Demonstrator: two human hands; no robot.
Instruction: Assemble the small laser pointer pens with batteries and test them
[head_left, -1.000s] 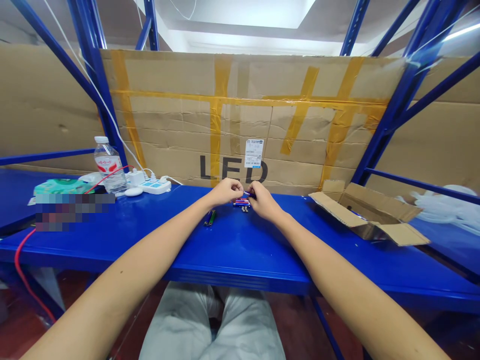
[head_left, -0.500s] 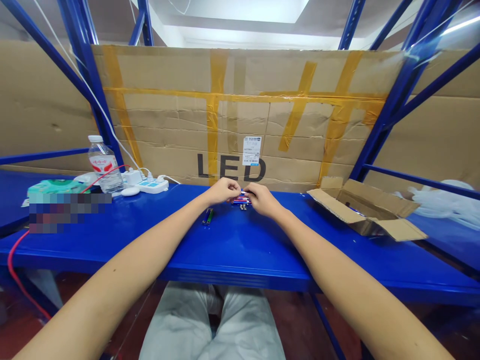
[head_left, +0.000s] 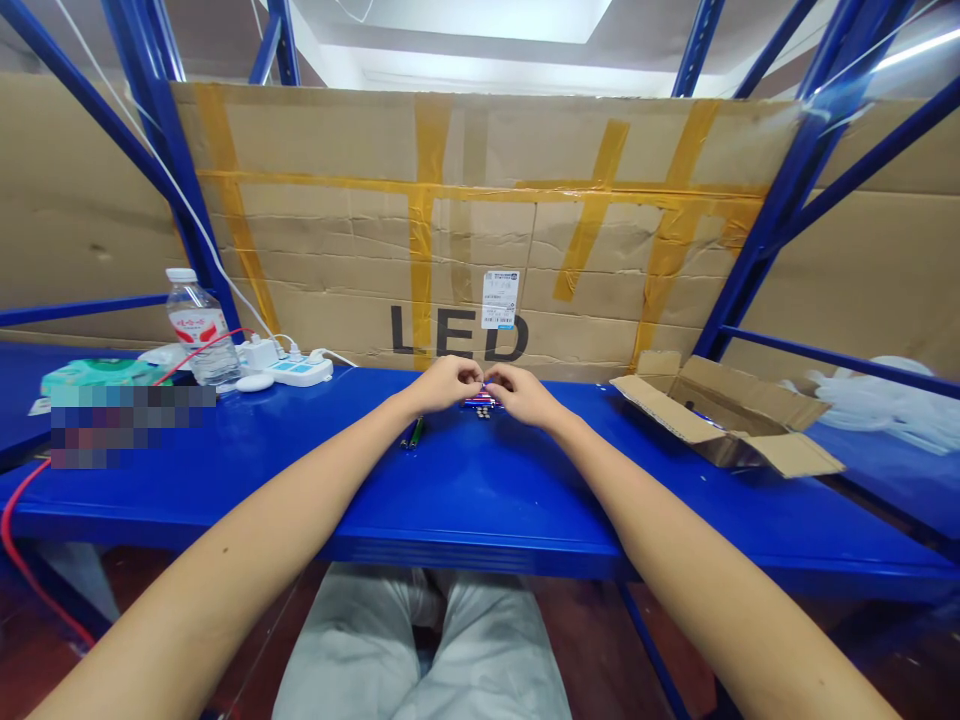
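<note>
On the blue table point(head_left: 480, 490), by the fingertips: glossy blue-purple pieces point(head_left: 477, 402), probably light, stiff, slippery; best pinched mid-length. Left hand point(head_left: 448, 381) and right hand point(head_left: 523, 394) curl inward, nearly meeting; can't tell what they pinch.

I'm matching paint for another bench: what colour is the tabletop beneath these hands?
The tabletop is a plain, glossy blue, seen best in the head view.
</note>
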